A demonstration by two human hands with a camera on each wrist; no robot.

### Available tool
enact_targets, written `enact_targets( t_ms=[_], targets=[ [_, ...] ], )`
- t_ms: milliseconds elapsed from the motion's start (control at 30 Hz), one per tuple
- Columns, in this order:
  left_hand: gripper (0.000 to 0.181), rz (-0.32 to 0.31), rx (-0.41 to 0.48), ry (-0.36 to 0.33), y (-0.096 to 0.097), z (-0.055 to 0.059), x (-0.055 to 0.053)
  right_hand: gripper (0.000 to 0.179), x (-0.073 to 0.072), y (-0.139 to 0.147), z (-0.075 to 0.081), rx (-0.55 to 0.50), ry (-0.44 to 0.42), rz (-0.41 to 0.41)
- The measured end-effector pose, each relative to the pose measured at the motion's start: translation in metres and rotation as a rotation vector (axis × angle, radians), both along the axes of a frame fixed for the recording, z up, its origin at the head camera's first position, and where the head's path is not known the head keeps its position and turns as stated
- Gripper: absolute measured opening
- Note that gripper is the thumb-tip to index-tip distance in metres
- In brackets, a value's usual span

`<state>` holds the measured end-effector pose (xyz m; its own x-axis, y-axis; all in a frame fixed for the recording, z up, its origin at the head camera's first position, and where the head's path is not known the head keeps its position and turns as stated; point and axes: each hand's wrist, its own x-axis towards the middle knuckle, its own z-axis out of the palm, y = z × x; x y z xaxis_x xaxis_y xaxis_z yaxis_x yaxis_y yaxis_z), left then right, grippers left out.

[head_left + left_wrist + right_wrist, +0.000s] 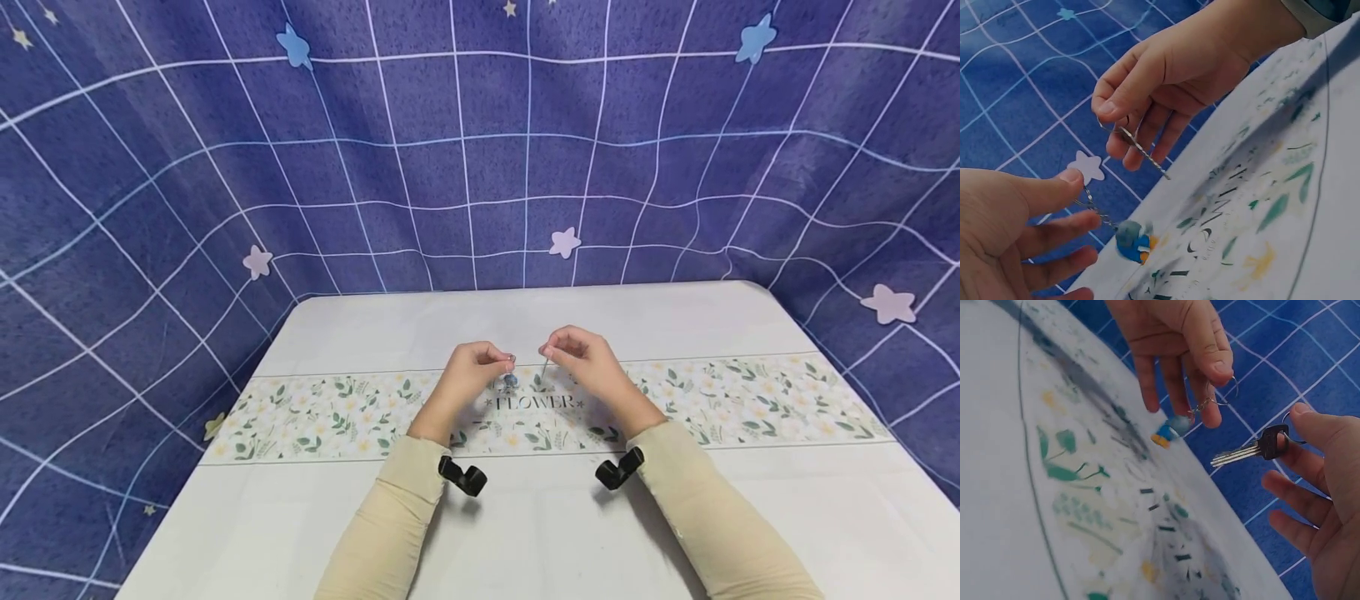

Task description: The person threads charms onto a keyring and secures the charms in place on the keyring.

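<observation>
My left hand pinches the split ring of a keychain between thumb and forefinger. A short chain hangs from it, ending in a small blue and orange figurine charm. My right hand pinches a thin metal ring. On that ring hang keys with black heads and silver blades; how many is hard to tell. Both hands are above the table, facing each other with a gap between them. The keychain and the keys are apart. The other fingers of each hand are loosely spread.
Below the hands lies a white tablecloth with a floral band and printed FLOWER lettering. A blue curtain with white grid lines and stars surrounds the table's back and sides. Black wrist cameras are strapped over the beige sleeves.
</observation>
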<state>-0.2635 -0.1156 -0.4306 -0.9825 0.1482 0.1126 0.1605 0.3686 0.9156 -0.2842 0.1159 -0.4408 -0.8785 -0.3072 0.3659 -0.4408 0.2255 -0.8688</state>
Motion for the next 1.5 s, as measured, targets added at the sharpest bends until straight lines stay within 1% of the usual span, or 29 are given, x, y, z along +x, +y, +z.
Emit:
enact_targets(
  t_ms=[67, 167, 233, 300, 400, 533, 600, 733, 867, 967, 1067, 1200, 1300, 1500],
  targets=[
    [0.01, -0.017, 0.07, 0.001, 0.0, 0.0, -0.002, 0.012, 0.001, -0.001, 0.004, -0.018, -0.011, 0.006],
    [0.009, -0.036, 0.166, 0.007, 0.001, -0.001, -0.003, 0.011, 0.009, -0.004, 0.018, -0.024, -0.001, 0.023],
    [0.008, -0.049, 0.213, 0.017, 0.002, -0.002, -0.004, 0.011, 0.015, -0.006, 0.028, -0.023, 0.002, 0.031],
    [0.007, -0.059, 0.255, 0.043, 0.003, -0.002, -0.005, 0.01, 0.02, -0.008, 0.037, -0.021, 0.014, 0.037],
    [0.006, -0.067, 0.285, 0.086, 0.005, 0.0, -0.006, 0.01, 0.021, -0.01, 0.042, -0.031, 0.023, 0.034],
    [0.007, -0.071, 0.313, 0.128, 0.008, 0.002, -0.008, 0.01, 0.021, -0.011, 0.045, -0.078, 0.01, 0.019],
    [0.006, -0.069, 0.334, 0.139, 0.01, 0.003, -0.008, 0.009, 0.022, -0.012, 0.046, -0.098, -0.001, 0.012],
    [0.007, -0.064, 0.369, 0.147, 0.012, 0.004, -0.005, 0.01, 0.023, -0.013, 0.046, -0.097, -0.001, 0.017],
    [0.009, -0.06, 0.365, 0.146, 0.013, 0.005, -0.003, 0.009, 0.024, -0.014, 0.05, -0.106, 0.008, 0.019],
    [0.011, -0.05, 0.339, 0.142, 0.013, 0.007, -0.003, 0.008, 0.025, -0.015, 0.052, -0.118, 0.017, 0.03],
    [0.012, -0.056, 0.319, 0.143, 0.013, 0.009, -0.002, 0.008, 0.019, -0.014, 0.047, -0.12, 0.025, 0.048],
    [0.013, -0.089, 0.315, 0.15, 0.014, 0.012, -0.001, 0.009, 0.01, -0.013, 0.037, -0.1, 0.027, 0.059],
    [0.014, -0.098, 0.306, 0.158, 0.015, 0.012, 0.0, 0.009, 0.009, -0.013, 0.037, -0.088, 0.026, 0.066],
    [0.015, -0.064, 0.26, 0.17, 0.015, 0.014, 0.002, 0.01, 0.012, -0.014, 0.038, -0.06, 0.015, 0.078]
  ],
)
